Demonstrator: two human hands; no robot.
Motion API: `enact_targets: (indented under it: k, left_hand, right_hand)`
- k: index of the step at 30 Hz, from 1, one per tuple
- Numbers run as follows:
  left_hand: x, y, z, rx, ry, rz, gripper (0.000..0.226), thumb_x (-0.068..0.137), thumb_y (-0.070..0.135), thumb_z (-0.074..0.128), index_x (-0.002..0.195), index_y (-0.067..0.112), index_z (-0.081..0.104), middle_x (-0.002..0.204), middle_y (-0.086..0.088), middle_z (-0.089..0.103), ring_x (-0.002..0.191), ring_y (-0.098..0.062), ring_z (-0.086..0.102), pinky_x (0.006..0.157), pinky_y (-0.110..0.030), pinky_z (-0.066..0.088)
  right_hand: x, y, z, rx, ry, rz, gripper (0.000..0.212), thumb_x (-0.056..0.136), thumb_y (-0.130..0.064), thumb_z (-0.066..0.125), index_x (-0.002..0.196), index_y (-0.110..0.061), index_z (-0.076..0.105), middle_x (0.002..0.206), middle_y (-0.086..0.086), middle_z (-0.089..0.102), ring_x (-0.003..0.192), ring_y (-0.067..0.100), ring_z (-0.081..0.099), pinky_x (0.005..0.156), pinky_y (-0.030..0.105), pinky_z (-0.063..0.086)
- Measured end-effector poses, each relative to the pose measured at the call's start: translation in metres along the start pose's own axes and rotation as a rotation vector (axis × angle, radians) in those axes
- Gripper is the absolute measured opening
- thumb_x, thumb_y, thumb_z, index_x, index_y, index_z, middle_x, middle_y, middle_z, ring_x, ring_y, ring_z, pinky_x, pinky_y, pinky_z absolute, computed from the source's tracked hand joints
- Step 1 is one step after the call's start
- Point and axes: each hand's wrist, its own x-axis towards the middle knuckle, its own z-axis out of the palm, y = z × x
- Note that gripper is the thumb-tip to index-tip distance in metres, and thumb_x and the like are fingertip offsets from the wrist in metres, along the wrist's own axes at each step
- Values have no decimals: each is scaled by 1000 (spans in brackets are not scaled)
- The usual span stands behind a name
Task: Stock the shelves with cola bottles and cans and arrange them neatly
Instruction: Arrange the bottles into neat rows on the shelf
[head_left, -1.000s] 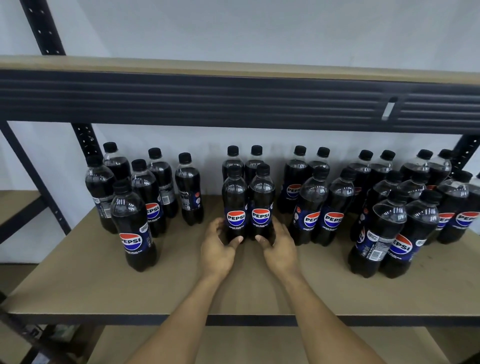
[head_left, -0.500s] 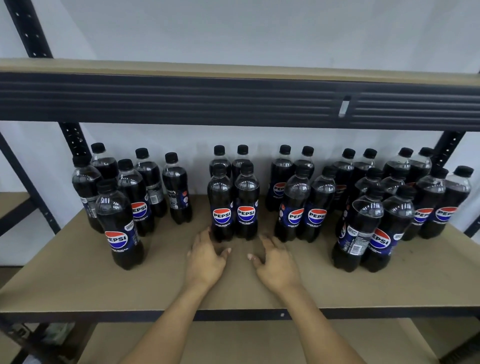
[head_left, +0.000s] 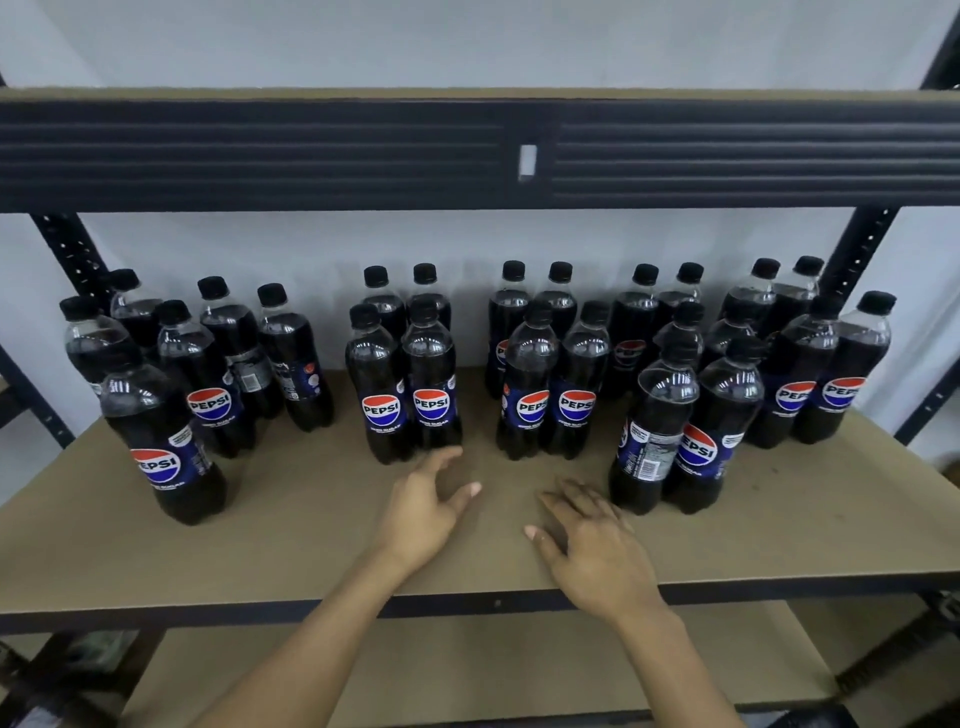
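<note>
Head view — bottles (head_left: 405, 384) just beyond fingers (head_left: 441, 460).

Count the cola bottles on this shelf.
24: six bottles at far left, four at centre, four right of centre, six further right, four at far right; some may be hidden.

"pepsi" on bottle labels (head_left: 432, 406) (small print beneath unreadable)

A tan shelf (head_left: 311, 545) spans the frame's middle, carrying upright cola bottles (head_left: 431, 379) clustered in groups along its back.
</note>
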Motion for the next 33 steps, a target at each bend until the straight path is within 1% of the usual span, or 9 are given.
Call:
enact_targets:
  k: [4, 10, 17, 22, 26, 28, 30, 32, 33]
  left_hand:
    - [33, 32, 38, -150, 27, -3, 76, 82, 42, 80, 147, 21, 46, 143, 5, 55, 129, -6, 52, 109, -33, 46]
    - [57, 41, 61, -190, 115, -52, 76, 75, 49, 83, 138, 20, 53, 129, 5, 65, 121, -11, 60, 103, -39, 52]
    - [53, 40, 60, -213, 94, -25, 70, 83, 37, 81, 143, 18, 51, 135, 2, 63, 124, -13, 58, 106, -36, 49]
    - [53, 37, 58, -194, 48, -26, 74, 85, 41, 77, 148, 19, 45, 141, 3, 59, 129, -13, 54, 110, -40, 46]
    - [51, 39, 58, -176, 50, -25, 73, 85, 43, 77, 147, 21, 45, 141, 4, 59, 129, -12, 54, 109, -37, 46]
    - [49, 39, 58, -165, 62, -22, 73, 85, 43, 77, 146, 20, 46, 140, 4, 58, 129, -12, 53, 108, -34, 45]
    - [44, 39, 59, -162, 101, -35, 70, 84, 40, 78, 144, 18, 49, 138, 4, 59, 126, -11, 54, 106, -31, 44]
    - [35, 41, 61, -137, 191, -51, 62, 85, 35, 79, 138, 16, 54, 129, 1, 60, 117, -11, 58, 101, -27, 46]
    - [28, 44, 62, -135, 235, -50, 54, 85, 30, 79, 132, 17, 57, 123, 2, 60, 111, -10, 60, 97, -26, 48]
  right_hand:
    - [-1, 1, -2, 22, -16, -11, 60, 100, -63, 33, 153, -34, 39, 164, -5, 30, 153, 15, 19, 122, 35, 14]
    - [-1, 2, -2, 14, -42, -25, 61, 101, -63, 29, 156, -35, 32, 166, -5, 23, 154, 15, 14, 123, 37, 12]
    - [-2, 1, 0, 8, -20, -35, 61, 102, -62, 28, 155, -33, 34, 166, -3, 24, 154, 17, 16, 123, 39, 12]
    - [-1, 2, 2, 10, 3, -36, 62, 101, -62, 30, 154, -32, 36, 166, -3, 26, 153, 16, 17, 123, 38, 13]
    - [-1, 5, 5, 59, 49, -38, 62, 99, -61, 39, 152, -30, 41, 162, -4, 34, 151, 15, 24, 123, 35, 17]
    - [-3, 8, 5, 142, 86, -33, 58, 97, -56, 49, 147, -29, 48, 154, -6, 46, 143, 15, 38, 119, 33, 29]
    - [-8, 16, 1, 305, 165, 25, 45, 94, -46, 62, 136, -29, 61, 137, -10, 59, 118, 13, 59, 102, 32, 47]
    - [-17, 28, -5, 484, 342, 110, 24, 91, -29, 71, 115, -27, 72, 113, -11, 70, 87, 4, 66, 84, 27, 54]
    - [-23, 38, -9, 554, 449, 165, 17, 89, -19, 74, 104, -26, 75, 100, -11, 72, 81, 1, 66, 80, 24, 54]
